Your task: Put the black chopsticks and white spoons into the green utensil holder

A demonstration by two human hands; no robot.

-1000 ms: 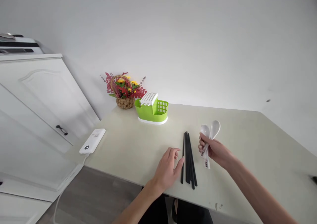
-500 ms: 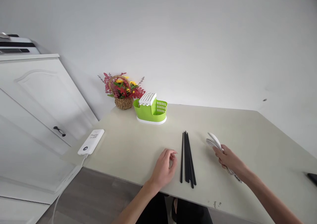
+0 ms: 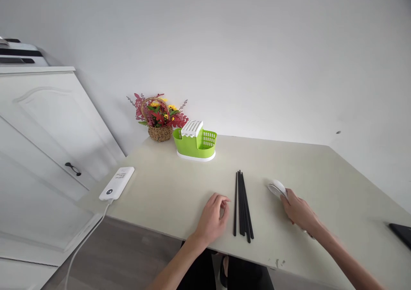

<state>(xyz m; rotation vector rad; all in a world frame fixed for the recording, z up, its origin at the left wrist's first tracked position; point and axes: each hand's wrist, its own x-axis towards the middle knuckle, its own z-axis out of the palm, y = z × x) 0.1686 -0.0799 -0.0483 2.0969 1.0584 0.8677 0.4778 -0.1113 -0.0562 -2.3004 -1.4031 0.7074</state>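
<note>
Our right hand (image 3: 298, 211) has its fingers closed around the white spoons (image 3: 278, 189), low against the table (image 3: 314, 174) near its front edge. Our left hand (image 3: 212, 219) rests loosely curled, gripping nothing, just beside the black chopsticks (image 3: 242, 204) lying between both hands.

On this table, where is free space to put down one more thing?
The table is bare between the green caddy and the right edge, and between the white power bank and the left hand. Crowded: black chopsticks, spoons, right hand.
</note>
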